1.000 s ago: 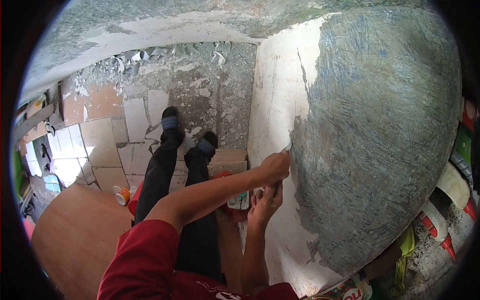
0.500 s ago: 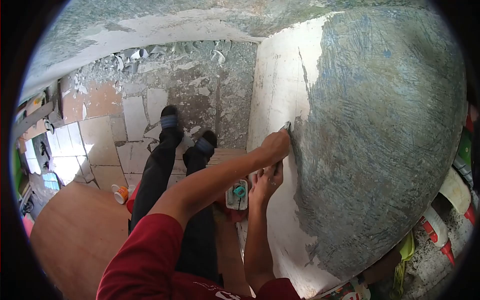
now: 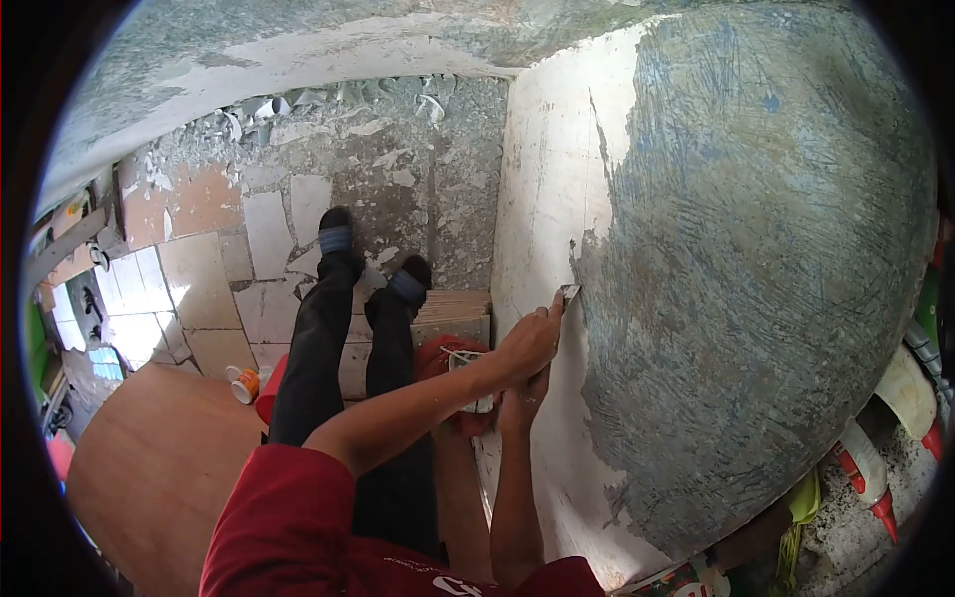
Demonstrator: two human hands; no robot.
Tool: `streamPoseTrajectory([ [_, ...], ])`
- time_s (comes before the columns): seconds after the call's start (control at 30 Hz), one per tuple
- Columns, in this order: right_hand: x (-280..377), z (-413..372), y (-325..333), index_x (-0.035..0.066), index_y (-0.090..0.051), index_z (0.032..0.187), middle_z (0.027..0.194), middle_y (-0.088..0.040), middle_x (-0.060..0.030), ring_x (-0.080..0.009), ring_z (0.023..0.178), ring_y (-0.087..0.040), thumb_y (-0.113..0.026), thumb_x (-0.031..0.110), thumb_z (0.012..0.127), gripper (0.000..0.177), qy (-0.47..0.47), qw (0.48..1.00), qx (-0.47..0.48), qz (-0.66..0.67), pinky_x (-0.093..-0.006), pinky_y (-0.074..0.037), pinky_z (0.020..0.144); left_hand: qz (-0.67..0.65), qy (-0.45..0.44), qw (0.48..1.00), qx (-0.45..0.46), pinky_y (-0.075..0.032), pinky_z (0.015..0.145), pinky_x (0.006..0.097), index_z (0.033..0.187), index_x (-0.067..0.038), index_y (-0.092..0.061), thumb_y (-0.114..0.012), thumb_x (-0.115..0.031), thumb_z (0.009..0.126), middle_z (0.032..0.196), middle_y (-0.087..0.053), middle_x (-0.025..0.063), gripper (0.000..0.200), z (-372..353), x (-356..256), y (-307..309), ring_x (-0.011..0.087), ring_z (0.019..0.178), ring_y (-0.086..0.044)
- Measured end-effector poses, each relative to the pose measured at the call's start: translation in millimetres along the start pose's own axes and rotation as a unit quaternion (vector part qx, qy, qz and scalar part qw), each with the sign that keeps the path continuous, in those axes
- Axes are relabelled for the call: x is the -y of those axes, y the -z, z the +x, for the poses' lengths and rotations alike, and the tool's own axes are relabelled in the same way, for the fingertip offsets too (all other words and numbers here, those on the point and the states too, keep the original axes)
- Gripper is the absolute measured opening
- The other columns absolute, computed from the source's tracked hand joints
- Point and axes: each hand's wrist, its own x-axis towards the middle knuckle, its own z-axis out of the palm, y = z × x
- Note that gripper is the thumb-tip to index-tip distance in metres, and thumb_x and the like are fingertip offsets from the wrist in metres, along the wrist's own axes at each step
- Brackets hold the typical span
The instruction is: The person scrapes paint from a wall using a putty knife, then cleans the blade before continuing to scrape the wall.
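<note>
Lower now, scraper (image 3: 569, 293) on wall (image 3: 545, 159), left hand (image 3: 530, 343) gripping

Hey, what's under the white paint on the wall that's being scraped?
Beside the scraper held in the left hand, where the white paint is gone, a rough, scratched grey-blue surface shows. What the remaining white paint covers cannot be seen.
</note>
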Motion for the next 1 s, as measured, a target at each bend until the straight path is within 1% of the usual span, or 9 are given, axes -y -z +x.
streamPoseTrajectory([
  [0.13, 7.9, 9.6, -18.3, 0.005, -0.045, 0.115, 0.072, -0.052, -0.0011, -0.005, 0.041, -0.038, -0.06, 0.016, 0.087, 0.033, 0.006, 0.998, -0.053, -0.015, -0.0211, -0.027, 0.035, -0.083, -0.058, 0.982, -0.159, -0.047, 0.079, 0.0447, 0.128, 0.01, -0.037, -0.048, -0.007, 0.084, 0.104, -0.054, 0.033, 0.049, 10.0, 6.4, -1.5, 0.0464, 0.09, -0.056],
  [0.23, 10.2, 36.6, -29.6, 0.006, -0.045, 0.116, 0.073, -0.053, -0.0005, -0.0047, 0.04, -0.037, -0.063, 0.015, 0.085, 0.038, -0.034, 0.995, -0.026, 0.086, -0.0209, -0.026, 0.034, -0.146, -0.042, 0.981, -0.124, -0.045, 0.083, 0.046, 0.123, 0.01, -0.042, -0.047, -0.008, 0.086, 0.116, -0.05, 0.0326, 0.042, 37.8, 9.6, 22.3, 0.0467, 0.094, -0.055],
  [0.33, 6.0, 26.2, -43.0, 0.007, -0.046, 0.115, 0.073, -0.053, -0.0009, -0.0046, 0.041, -0.038, -0.061, 0.014, 0.085, 0.035, 0.019, 0.994, -0.025, 0.106, -0.0206, -0.026, 0.034, -0.12, -0.096, 0.979, -0.131, -0.045, 0.084, 0.0468, 0.119, 0.01, -0.044, -0.046, -0.009, 0.085, 0.119, -0.049, 0.0317, 0.039, 31.5, 13.8, 24.3, 0.0463, 0.096, -0.055],
  [0.43, 16.9, 4.7, -46.7, 0.007, -0.047, 0.113, 0.069, -0.052, -0.0011, -0.0044, 0.042, -0.038, -0.06, 0.015, 0.086, 0.031, 0.014, 0.992, -0.109, 0.067, -0.0207, -0.026, 0.034, -0.117, -0.136, 0.969, -0.17, -0.045, 0.081, 0.048, 0.106, 0.009, -0.049, -0.047, -0.01, 0.085, 0.104, -0.055, 0.0318, 0.028, 11.1, 1.6, 12.9, 0.0466, 0.09, -0.056],
  [0.53, 43.2, 27.8, -45.1, 0.007, -0.047, 0.112, 0.064, -0.05, -0.0005, -0.004, 0.043, -0.039, -0.059, 0.013, 0.087, 0.029, -0.056, 0.989, -0.058, 0.122, -0.0205, -0.026, 0.034, -0.123, -0.009, 0.99, -0.074, -0.045, 0.077, 0.0494, 0.097, 0.007, -0.048, -0.048, -0.01, 0.084, 0.089, -0.057, 0.0295, 0.021, 36.4, -11.8, 44.6, 0.0465, 0.085, -0.056],
  [0.57, 42.0, 38.9, -49.1, 0.007, -0.047, 0.111, 0.062, -0.048, 0.0003, -0.004, 0.043, -0.038, -0.059, 0.013, 0.086, 0.028, -0.044, 0.989, -0.042, 0.135, -0.0203, -0.025, 0.035, -0.089, -0.023, 0.991, -0.099, -0.045, 0.073, 0.0495, 0.093, 0.006, -0.045, -0.049, -0.009, 0.084, 0.082, -0.058, 0.0284, 0.018, 53.0, -3.2, 43.3, 0.0461, 0.08, -0.056],
  [0.7, 14.9, 17.9, -53.3, 0.006, -0.045, 0.116, 0.064, -0.047, -0.0009, -0.0054, 0.04, -0.035, -0.056, 0.012, 0.088, 0.031, 0.044, 0.993, -0.037, 0.103, -0.0211, -0.025, 0.034, -0.129, -0.068, 0.985, -0.087, -0.043, 0.068, 0.0503, 0.098, 0.004, -0.045, -0.049, -0.007, 0.083, 0.076, -0.056, 0.0297, 0.019, 25.3, -1.2, 42.4, 0.0464, 0.077, -0.056],
  [0.8, 22.0, 3.5, -48.3, 0.006, -0.043, 0.119, 0.066, -0.048, -0.0012, -0.0056, 0.041, -0.036, -0.057, 0.01, 0.087, 0.035, 0.019, 0.993, -0.085, 0.078, -0.0213, -0.025, 0.034, -0.143, -0.069, 0.985, -0.074, -0.043, 0.065, 0.0501, 0.098, 0.003, -0.046, -0.049, -0.007, 0.083, 0.072, -0.056, 0.028, 0.019, 12.0, -8.0, 33.4, 0.046, 0.072, -0.056],
  [1.0, 22.0, 32.8, -64.5, 0.008, -0.04, 0.126, 0.067, -0.048, 0.0005, -0.0049, 0.043, -0.038, -0.055, 0.014, 0.089, 0.041, -0.018, 0.991, -0.06, 0.122, -0.0205, -0.026, 0.034, -0.098, -0.068, 0.992, -0.048, -0.045, 0.064, 0.0489, 0.1, 0.005, -0.047, -0.054, -0.008, 0.081, 0.07, -0.057, 0.0264, 0.024, 41.0, 3.3, 61.2, 0.0457, 0.069, -0.056],
])
